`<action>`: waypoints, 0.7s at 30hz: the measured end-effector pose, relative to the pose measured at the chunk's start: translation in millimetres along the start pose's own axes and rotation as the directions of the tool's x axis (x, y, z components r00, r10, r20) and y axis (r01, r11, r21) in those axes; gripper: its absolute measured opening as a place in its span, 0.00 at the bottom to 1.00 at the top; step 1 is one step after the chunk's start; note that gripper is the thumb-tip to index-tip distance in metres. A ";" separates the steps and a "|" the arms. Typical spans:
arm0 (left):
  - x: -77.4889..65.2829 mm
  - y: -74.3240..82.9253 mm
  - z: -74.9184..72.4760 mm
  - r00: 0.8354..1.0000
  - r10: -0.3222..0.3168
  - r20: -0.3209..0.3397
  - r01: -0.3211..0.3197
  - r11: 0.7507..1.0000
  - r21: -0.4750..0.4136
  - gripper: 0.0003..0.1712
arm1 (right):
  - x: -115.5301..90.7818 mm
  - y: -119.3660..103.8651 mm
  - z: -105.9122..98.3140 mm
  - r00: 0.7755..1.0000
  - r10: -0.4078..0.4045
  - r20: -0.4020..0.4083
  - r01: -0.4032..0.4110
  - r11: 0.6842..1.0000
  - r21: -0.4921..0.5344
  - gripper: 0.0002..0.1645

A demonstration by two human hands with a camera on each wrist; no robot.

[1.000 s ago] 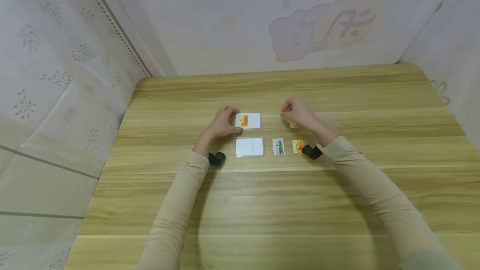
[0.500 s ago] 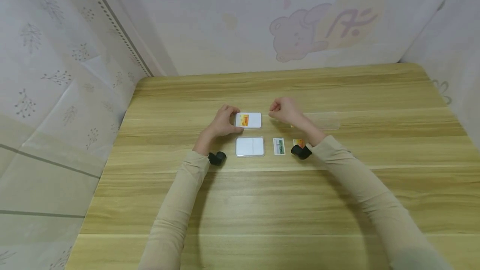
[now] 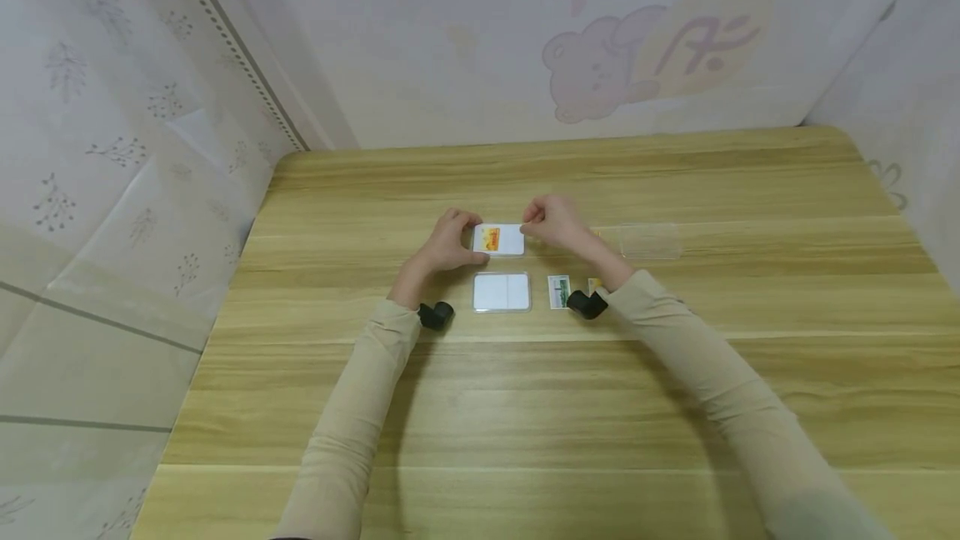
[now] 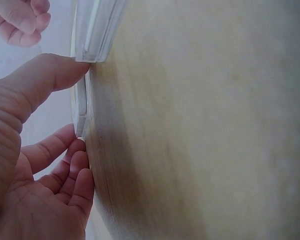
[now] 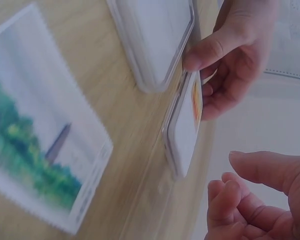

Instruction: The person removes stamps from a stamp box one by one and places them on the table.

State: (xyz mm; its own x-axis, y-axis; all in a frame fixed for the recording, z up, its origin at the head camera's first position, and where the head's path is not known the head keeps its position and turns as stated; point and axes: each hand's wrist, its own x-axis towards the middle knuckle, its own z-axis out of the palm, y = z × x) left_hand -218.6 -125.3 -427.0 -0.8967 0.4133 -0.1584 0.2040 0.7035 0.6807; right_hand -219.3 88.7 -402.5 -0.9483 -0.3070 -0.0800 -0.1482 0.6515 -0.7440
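My left hand (image 3: 450, 244) grips the far clear card case (image 3: 512, 242) by its left end, thumb on the near edge and fingers on the far edge. A white insert fills this case, with an orange stamp (image 3: 491, 239) on its left part. My right hand (image 3: 557, 223) hovers at the case's right end. In the right wrist view its thumb (image 5: 262, 170) stands apart from the curled fingers, and nothing shows between them. Closer to me lies a second clear case (image 3: 501, 292) with a white, divided insert.
A green landscape stamp (image 3: 558, 292) lies right of the near case. Beside it a yellow stamp (image 3: 594, 283) is partly covered by the black wrist camera (image 3: 587, 305). A transparent plastic cover (image 3: 651, 242) lies right of my right wrist. Wall curtains border the wooden table (image 3: 480, 407).
My right hand has moved left across the table to the far case's right end, uncovering more of the transparent cover. The left hand keeps its grip in the same place.
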 end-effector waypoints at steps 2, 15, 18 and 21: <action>0.1 -0.5 -0.3 1.000 0.002 0.000 -0.002 1.000 0.000 0.36 | 1.2 -2.8 2.0 1.000 0.003 0.007 -0.003 1.000 0.006 0.08; -0.2 -0.7 -0.6 1.000 0.013 0.002 -0.013 1.000 0.003 0.35 | 16.1 -8.1 20.6 1.000 -0.009 0.030 0.008 0.999 0.036 0.09; 0.6 -1.5 0.1 1.000 0.014 0.001 -0.014 1.000 0.008 0.36 | 19.1 -8.1 24.2 0.999 -0.026 0.019 0.026 0.999 0.029 0.09; 0.9 -1.9 0.3 1.000 0.019 0.003 -0.019 1.000 0.001 0.36 | 21.2 -10.0 26.7 0.999 -0.032 0.020 0.031 0.999 0.030 0.09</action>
State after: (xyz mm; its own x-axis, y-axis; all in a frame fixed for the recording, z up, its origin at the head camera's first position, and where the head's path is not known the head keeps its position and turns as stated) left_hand -219.7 -126.1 -428.7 -0.8914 0.4282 -0.1483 0.2211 0.6966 0.6825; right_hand -230.4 57.1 -414.5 -0.9372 -0.3417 -0.0697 -0.1694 0.6208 -0.7654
